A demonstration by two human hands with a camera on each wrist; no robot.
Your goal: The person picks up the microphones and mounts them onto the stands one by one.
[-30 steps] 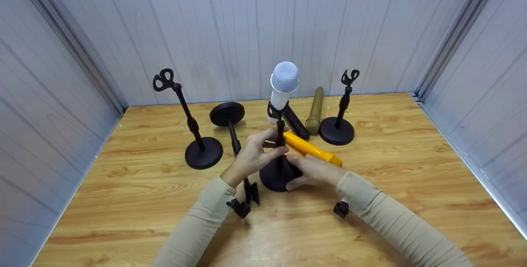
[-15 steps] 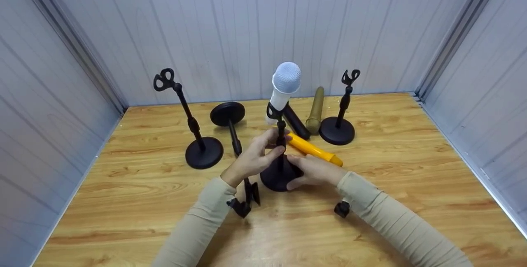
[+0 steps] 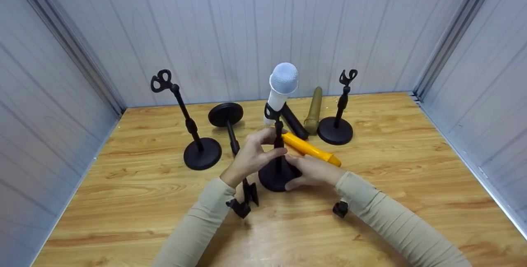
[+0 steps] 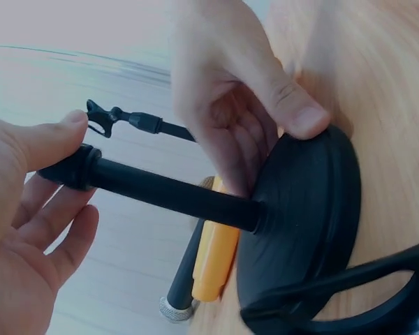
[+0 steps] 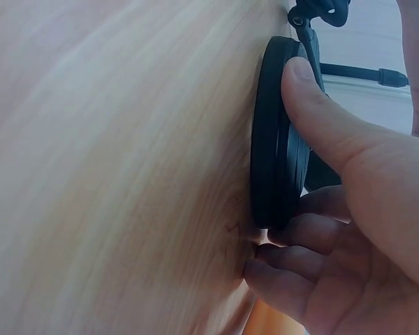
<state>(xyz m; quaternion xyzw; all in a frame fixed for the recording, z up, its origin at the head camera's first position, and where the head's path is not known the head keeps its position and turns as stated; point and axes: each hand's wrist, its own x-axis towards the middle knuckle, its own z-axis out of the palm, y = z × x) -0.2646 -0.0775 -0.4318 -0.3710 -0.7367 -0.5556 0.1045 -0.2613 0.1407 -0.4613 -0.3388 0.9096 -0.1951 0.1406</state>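
Note:
A black desk microphone stand stands upright in the head view, its round base on the table. Its clip carries a white microphone, tilted with its mesh head up. My left hand grips the collar on the pole between thumb and fingers. Lower down, my right hand holds the edge of the base, thumb on its near rim and fingers round the far side, as the right wrist view shows. Just behind my hands lies a yellow microphone.
Two more stands are upright, a left stand and a right stand, their clips holding nothing. A tipped-over stand lies beside my left forearm. Behind are a black microphone and an olive microphone. Pale panel walls enclose the wooden table.
My left thumb and fingers shift slightly about the pole's collar. My right hand stays on the base, and the white microphone remains in the clip.

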